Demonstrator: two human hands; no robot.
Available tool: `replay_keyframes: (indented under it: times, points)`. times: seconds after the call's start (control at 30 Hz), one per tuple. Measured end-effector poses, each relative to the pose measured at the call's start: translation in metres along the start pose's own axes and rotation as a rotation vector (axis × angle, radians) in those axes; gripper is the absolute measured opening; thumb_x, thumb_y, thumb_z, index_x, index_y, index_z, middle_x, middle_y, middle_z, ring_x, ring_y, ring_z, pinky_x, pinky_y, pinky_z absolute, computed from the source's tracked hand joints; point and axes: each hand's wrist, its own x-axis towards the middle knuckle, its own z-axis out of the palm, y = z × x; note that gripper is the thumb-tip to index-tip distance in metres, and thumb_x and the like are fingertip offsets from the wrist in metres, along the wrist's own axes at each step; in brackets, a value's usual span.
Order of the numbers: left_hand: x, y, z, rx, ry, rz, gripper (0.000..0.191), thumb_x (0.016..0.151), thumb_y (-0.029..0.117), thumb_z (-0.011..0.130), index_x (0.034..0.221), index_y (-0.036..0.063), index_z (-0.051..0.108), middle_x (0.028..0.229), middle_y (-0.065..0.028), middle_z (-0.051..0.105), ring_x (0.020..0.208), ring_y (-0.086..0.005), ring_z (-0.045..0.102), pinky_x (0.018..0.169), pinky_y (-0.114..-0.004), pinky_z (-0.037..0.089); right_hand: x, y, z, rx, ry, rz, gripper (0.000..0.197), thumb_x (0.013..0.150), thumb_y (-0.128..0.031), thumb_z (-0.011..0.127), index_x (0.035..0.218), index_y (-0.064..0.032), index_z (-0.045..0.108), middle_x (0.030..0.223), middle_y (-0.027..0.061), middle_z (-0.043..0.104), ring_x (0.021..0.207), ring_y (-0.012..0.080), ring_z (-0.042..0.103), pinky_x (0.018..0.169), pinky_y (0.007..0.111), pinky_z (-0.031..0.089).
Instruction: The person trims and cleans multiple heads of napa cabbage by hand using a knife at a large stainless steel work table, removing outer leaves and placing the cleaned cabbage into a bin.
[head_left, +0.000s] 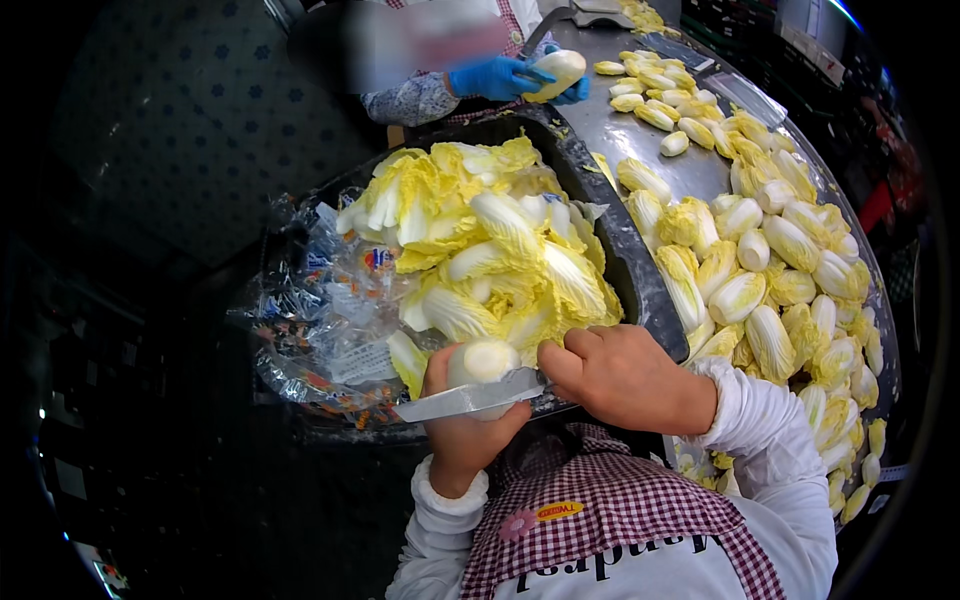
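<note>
My left hand (469, 442) holds a napa cabbage (484, 361) with its pale cut base facing up. In my right hand (622, 379) is the handle of a knife, whose broad metal blade (469, 397) lies across the near side of that cabbage. Both hands are over the near rim of a dark tub (637, 255). Loose yellow and white cabbage leaves (517, 277) are heaped in the tub just beyond my hands. The knife's handle is mostly hidden by my fingers.
Crumpled printed clear plastic bags (330, 315) lie at the tub's left. On the right, a metal table (622, 139) bears many napa cabbages (769, 341). Across from me, a person's blue-gloved hands (495, 79) hold another cabbage (559, 75) and a curved knife (544, 30).
</note>
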Motion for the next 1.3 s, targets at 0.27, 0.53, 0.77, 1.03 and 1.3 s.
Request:
replay_keyframes:
  times: [0.27, 0.53, 0.77, 1.03, 1.3]
  points:
    - [-0.001, -0.006, -0.001, 0.037, 0.037, 0.025, 0.068, 0.056, 0.008, 0.082, 0.114, -0.0003, 0.046, 0.095, -0.0119, 0.061, 0.085, -0.0220, 0.063, 0.075, -0.035, 0.051, 0.005, 0.002, 0.003, -0.066, -0.030, 0.016, 0.019, 0.078, -0.015, 0.061, 0.087, -0.0048, 0.048, 0.064, 0.0062, 0.050, 0.055, 0.0252, 0.057, 0.045, 0.036, 0.045]
    - [-0.001, -0.010, -0.010, 0.115, 0.130, 0.141, 0.065, 0.055, 0.009, 0.083, 0.111, 0.0001, 0.049, 0.094, -0.0112, 0.061, 0.084, -0.0224, 0.063, 0.075, -0.035, 0.051, 0.004, 0.038, 0.020, -0.137, -0.020, 0.165, 0.014, 0.079, -0.013, 0.060, 0.083, -0.0056, 0.049, 0.065, 0.0100, 0.054, 0.055, 0.0304, 0.058, 0.047, 0.041, 0.045]
    - [0.009, -0.007, -0.020, 0.186, 0.242, 0.161, 0.064, 0.053, 0.010, 0.082, 0.109, 0.0034, 0.052, 0.095, -0.0113, 0.061, 0.082, -0.0248, 0.063, 0.075, -0.036, 0.051, 0.003, 0.039, -0.001, -0.125, 0.008, 0.159, 0.015, 0.079, -0.014, 0.060, 0.085, -0.0061, 0.049, 0.064, 0.0092, 0.055, 0.052, 0.0291, 0.058, 0.045, 0.040, 0.045]
    - [0.008, -0.004, -0.008, 0.165, 0.153, 0.127, 0.063, 0.054, 0.007, 0.081, 0.109, 0.0013, 0.051, 0.093, -0.0110, 0.061, 0.085, -0.0208, 0.061, 0.076, -0.034, 0.050, 0.022, -0.006, 0.001, -0.035, -0.040, -0.017, 0.015, 0.077, -0.012, 0.057, 0.087, -0.0059, 0.047, 0.065, 0.0080, 0.053, 0.056, 0.0248, 0.060, 0.045, 0.036, 0.046]
    - [-0.003, -0.013, -0.016, 0.080, 0.277, 0.066, 0.066, 0.057, 0.007, 0.082, 0.114, 0.0010, 0.049, 0.100, -0.0132, 0.059, 0.086, -0.0227, 0.062, 0.077, -0.035, 0.051, 0.006, 0.036, 0.016, -0.107, -0.034, 0.081, 0.013, 0.080, -0.011, 0.056, 0.088, -0.0060, 0.048, 0.068, 0.0103, 0.056, 0.055, 0.0281, 0.060, 0.047, 0.039, 0.046]
